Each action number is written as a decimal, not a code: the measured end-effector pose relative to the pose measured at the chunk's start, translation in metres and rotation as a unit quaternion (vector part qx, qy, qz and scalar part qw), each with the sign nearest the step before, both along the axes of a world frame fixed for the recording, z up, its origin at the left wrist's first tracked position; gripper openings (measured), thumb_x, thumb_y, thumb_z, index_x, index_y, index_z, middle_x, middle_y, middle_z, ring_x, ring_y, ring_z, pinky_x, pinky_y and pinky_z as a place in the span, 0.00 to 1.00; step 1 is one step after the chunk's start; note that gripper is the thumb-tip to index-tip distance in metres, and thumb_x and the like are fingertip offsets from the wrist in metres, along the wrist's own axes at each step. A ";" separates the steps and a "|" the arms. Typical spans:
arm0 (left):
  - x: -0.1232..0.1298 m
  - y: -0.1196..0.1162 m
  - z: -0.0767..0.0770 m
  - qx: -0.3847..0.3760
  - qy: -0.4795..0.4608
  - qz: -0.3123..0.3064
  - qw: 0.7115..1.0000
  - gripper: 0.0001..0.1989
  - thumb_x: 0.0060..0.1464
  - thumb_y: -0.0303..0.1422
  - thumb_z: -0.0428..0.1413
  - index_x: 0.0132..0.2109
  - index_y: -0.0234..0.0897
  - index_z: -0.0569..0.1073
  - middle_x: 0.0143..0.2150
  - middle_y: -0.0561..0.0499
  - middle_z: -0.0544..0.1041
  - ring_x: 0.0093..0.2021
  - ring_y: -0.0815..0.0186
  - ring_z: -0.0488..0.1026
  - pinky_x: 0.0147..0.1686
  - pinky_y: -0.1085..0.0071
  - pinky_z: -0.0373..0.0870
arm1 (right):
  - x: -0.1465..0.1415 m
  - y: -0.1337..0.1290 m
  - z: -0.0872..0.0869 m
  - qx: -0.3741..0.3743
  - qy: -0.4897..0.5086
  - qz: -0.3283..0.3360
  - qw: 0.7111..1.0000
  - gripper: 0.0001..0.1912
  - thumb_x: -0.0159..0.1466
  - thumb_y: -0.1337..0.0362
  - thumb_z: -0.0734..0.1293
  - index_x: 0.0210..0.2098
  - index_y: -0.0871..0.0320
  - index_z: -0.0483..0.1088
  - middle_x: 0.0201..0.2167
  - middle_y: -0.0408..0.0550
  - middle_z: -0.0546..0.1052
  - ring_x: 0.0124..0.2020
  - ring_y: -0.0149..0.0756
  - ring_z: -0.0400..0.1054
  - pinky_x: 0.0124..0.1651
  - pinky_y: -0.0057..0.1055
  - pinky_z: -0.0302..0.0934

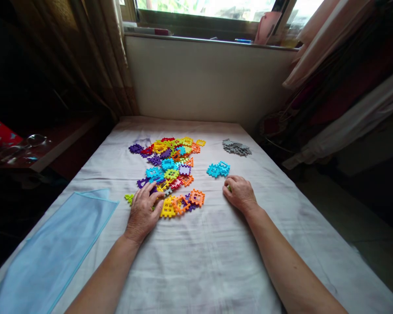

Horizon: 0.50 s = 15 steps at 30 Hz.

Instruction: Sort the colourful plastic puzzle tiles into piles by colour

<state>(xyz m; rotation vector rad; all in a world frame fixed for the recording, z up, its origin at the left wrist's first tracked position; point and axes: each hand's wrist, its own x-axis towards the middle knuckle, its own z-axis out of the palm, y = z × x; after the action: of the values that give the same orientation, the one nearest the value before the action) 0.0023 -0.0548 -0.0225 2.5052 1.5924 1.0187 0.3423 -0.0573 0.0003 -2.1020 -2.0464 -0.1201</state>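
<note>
My left hand [144, 210] lies with fingers spread on the near left edge of a heap of colourful plastic interlocking tiles [172, 173]. Under and beside its fingers are a yellow tile [168, 208] and lime green pieces. Orange tiles [197, 197] overlap a purple one just to the right. My right hand [239, 192] is closed low over the cloth, with a bit of a green tile showing between its fingers; most of that piece is hidden. Just beyond it is a small group of light blue tiles [218, 169].
A pile of grey pieces [236, 147] is at the far right of the white-sheeted table [199, 266]. On the left lies a folded light blue cloth [55, 244]. Glasses [36, 140] rest on a side shelf. A wall and window sill [212, 40] stand behind the table.
</note>
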 end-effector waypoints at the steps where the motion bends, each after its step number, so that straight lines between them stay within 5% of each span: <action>1: 0.000 0.000 0.000 0.000 0.000 -0.001 1.000 0.11 0.59 0.33 0.52 0.45 0.43 0.77 0.62 0.44 0.71 0.63 0.51 0.65 0.62 0.47 0.61 | 0.000 -0.001 0.001 0.008 0.000 -0.005 1.000 0.09 0.64 0.65 0.62 0.37 0.57 0.75 0.52 0.54 0.76 0.52 0.45 0.67 0.50 0.37 0.56; 9: 0.000 0.001 -0.002 0.007 0.004 -0.002 1.000 0.11 0.60 0.33 0.52 0.45 0.42 0.77 0.61 0.42 0.71 0.63 0.52 0.66 0.61 0.49 0.63 | -0.077 0.026 0.027 0.046 0.094 0.115 0.988 0.12 0.66 0.60 0.64 0.44 0.55 0.76 0.53 0.52 0.76 0.53 0.43 0.67 0.55 0.38 0.56; 15: -0.001 0.001 -0.004 0.011 -0.003 -0.003 1.000 0.11 0.60 0.33 0.52 0.45 0.41 0.77 0.61 0.42 0.71 0.61 0.51 0.67 0.60 0.49 0.64 | -0.138 0.061 0.021 0.021 0.104 0.168 0.980 0.15 0.66 0.57 0.66 0.50 0.53 0.74 0.53 0.50 0.76 0.54 0.43 0.66 0.54 0.38 0.58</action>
<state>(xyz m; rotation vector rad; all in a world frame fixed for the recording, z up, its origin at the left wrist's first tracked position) 0.0014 -0.0534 -0.0264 2.5160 1.5808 1.0471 0.2046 0.0040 0.0214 -1.6368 -2.2075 0.1034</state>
